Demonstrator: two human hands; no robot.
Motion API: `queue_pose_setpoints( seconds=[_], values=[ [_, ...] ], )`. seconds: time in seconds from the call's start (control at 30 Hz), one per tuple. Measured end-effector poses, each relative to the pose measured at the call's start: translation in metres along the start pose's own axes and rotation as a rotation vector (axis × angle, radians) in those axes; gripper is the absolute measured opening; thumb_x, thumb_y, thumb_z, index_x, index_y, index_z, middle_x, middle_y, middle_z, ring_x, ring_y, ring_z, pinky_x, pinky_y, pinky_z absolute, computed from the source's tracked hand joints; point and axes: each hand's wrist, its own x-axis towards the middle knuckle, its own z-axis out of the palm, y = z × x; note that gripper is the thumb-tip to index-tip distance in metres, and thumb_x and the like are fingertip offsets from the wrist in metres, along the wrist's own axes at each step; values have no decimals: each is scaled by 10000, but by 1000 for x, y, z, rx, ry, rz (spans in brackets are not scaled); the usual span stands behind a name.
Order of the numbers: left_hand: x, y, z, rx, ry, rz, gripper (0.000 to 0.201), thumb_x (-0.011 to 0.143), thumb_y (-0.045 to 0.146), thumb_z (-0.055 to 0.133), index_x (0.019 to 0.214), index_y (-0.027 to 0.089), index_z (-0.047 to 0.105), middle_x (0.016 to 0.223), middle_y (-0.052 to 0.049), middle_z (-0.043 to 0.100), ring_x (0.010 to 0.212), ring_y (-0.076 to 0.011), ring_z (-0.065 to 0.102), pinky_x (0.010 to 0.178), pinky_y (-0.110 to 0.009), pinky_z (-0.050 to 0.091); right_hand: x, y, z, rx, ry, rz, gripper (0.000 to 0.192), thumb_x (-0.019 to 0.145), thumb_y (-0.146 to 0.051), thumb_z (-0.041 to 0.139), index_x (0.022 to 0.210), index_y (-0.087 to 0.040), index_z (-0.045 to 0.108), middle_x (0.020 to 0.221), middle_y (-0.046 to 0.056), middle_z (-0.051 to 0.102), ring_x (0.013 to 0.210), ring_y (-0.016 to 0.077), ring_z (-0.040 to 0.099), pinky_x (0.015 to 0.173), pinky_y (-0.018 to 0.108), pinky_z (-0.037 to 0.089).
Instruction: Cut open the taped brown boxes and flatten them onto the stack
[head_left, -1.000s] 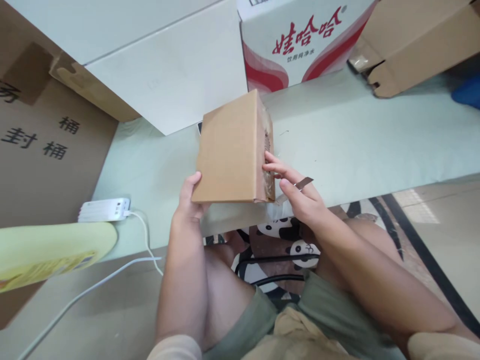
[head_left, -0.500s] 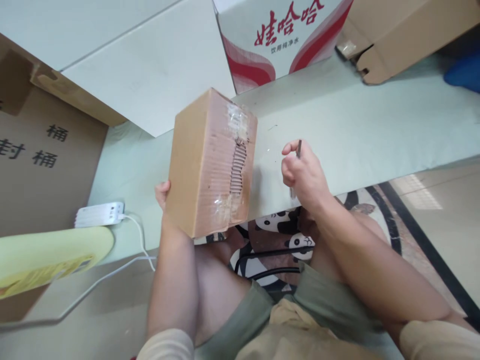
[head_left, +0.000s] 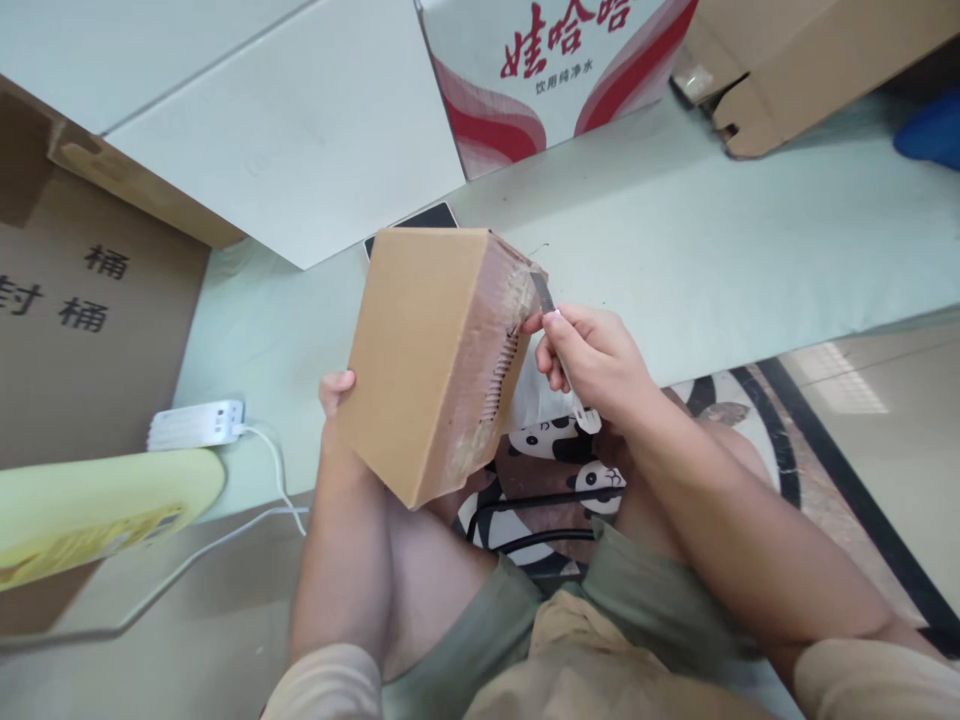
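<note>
My left hand [head_left: 335, 392] grips a brown cardboard box [head_left: 412, 340] from its left side; only the thumb shows, the other fingers being hidden behind the box. The box is tilted above the pale green table edge. Clear tape and a torn strip of bare corrugation [head_left: 501, 375] run along its right face. In my right hand [head_left: 592, 360] is a utility knife [head_left: 543, 292], with a metal blade pointing up and a white end sticking out below the fist. Its blade lies at the upper taped edge of the box; whether it cuts into the tape I cannot tell.
A white box [head_left: 300, 130] and a white-and-red carton [head_left: 555, 80] stand behind. A dark flat device [head_left: 420, 218] peeks out behind the held box. To the left are a white power bank [head_left: 196, 424] with a cable and a yellow-green package [head_left: 112, 510]. An open cardboard box [head_left: 817, 70] lies back right.
My right hand has moved left and brought the knife to the box. The box has turned and tipped, showing more of its plain face, and a dark device has come into view behind it.
</note>
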Motion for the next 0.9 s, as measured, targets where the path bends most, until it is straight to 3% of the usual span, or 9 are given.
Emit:
queue_pose_setpoints(
  seconds=[0.1, 0.3, 0.57, 0.83, 0.9],
  values=[
    [-2, 3, -3, -28, -41, -66, 887, 664, 632, 687, 1444, 223, 578, 1484, -170, 624, 1281, -503, 591, 1004, -706, 496, 1, 0, 1, 7, 4, 50, 382, 961, -538, 562, 860, -174, 621, 568, -43, 562, 408, 74, 486, 403, 212, 357],
    [-3, 6, -4, 26, -4, -29, 809, 698, 551, 664, 1431, 220, 575, 1359, -146, 704, 1182, -440, 654, 960, -623, 536, 1, 3, 3, -14, 1, -5, 399, 970, -550, 535, 865, -175, 620, 581, -42, 565, 411, 78, 479, 424, 229, 362],
    [0, 4, -4, 37, 55, 8, 684, 689, 523, 687, 1293, 203, 650, 1216, -124, 758, 1042, -360, 716, 858, -501, 595, 2, 9, 6, -205, -8, 31, 347, 1012, -451, 466, 794, -204, 574, 563, -26, 566, 442, 107, 488, 479, 265, 368],
    [2, 2, -13, 46, 102, 42, 603, 749, 493, 654, 1276, 199, 675, 1182, -114, 777, 1015, -360, 727, 836, -500, 592, -1, 5, 10, -208, -71, 61, 327, 1016, -372, 414, 762, -212, 543, 545, -43, 553, 406, 100, 480, 492, 263, 376],
    [4, 1, -13, 36, 127, 69, 572, 764, 467, 654, 1268, 200, 680, 1131, -107, 790, 972, -346, 737, 809, -486, 596, -2, 3, 11, -247, -152, 50, 345, 1006, -356, 421, 719, -208, 542, 549, -35, 563, 416, 99, 485, 499, 262, 374]
  ],
)
